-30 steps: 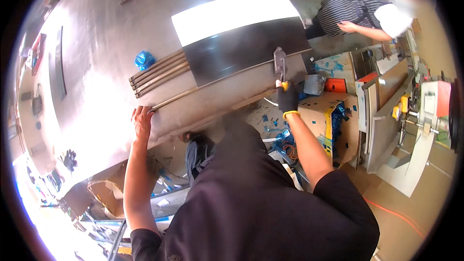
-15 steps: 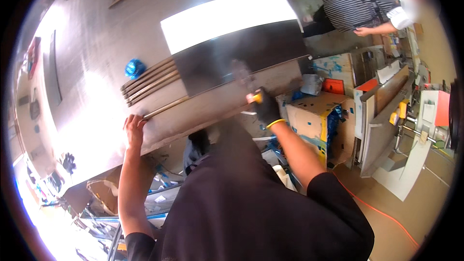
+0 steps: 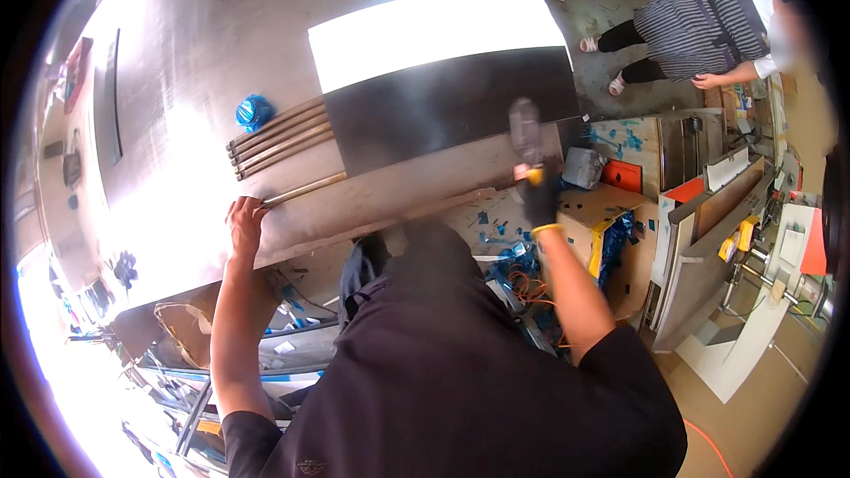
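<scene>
My bare left hand point(image 3: 245, 223) is closed on the near end of a thin metal tube point(image 3: 305, 189), which lies on the metal tabletop with its other end reaching the dark sheet point(image 3: 460, 93). My right hand point(image 3: 538, 199), in a black glove with a yellow cuff, grips a grey, long-headed hand tool point(image 3: 525, 128). Motion blurs this tool, so I cannot tell its exact kind; it is over the table's front edge, near the sheet's right end. Several more tubes point(image 3: 282, 137) lie side by side left of the sheet, beside a blue wrapped roll point(image 3: 254, 112).
A bright white panel point(image 3: 438, 31) borders the dark sheet's far side. To the right stand a cardboard box point(image 3: 633, 279) and upright boards point(image 3: 708, 230). Another person point(image 3: 695, 31) in a striped apron stands at the far right. Scraps and orange cord point(image 3: 529, 286) lie below the table edge.
My right hand has swung to the right with the grey tool, away from the tube. The left hand stays on the tube. The other person's legs and feet now show.
</scene>
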Tool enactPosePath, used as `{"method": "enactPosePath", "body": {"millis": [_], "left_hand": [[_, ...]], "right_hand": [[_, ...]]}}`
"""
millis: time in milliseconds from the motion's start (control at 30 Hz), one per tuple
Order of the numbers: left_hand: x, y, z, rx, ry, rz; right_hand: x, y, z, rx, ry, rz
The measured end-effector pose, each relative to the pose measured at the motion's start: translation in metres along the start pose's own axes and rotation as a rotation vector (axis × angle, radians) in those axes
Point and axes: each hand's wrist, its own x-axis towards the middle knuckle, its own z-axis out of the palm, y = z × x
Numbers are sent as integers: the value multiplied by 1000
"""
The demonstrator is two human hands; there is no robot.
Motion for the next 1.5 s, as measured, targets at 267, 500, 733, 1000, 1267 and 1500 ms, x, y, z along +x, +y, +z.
{"method": "enactPosePath", "body": {"millis": [267,500,733,1000,1267,1500], "left_hand": [[-2,-6,12,22,52,31],[2,2,4,18,14,5],[-1,-1,3,72,-35,-41],[6,-11,4,-53,-70,-62],[6,-15,8,-89,-85,-86],[10,4,-6,-20,-90,-60]], "right_hand": [[-75,-226,79,-200,-693,-219],[11,1,-4,26,-42,-103],[118,75,-122,-123,135,208],[-68,-100,64,139,-171,-115],[-62,-160,68,41,-566,-74],[89,71,-82,-191,79,170]]}}
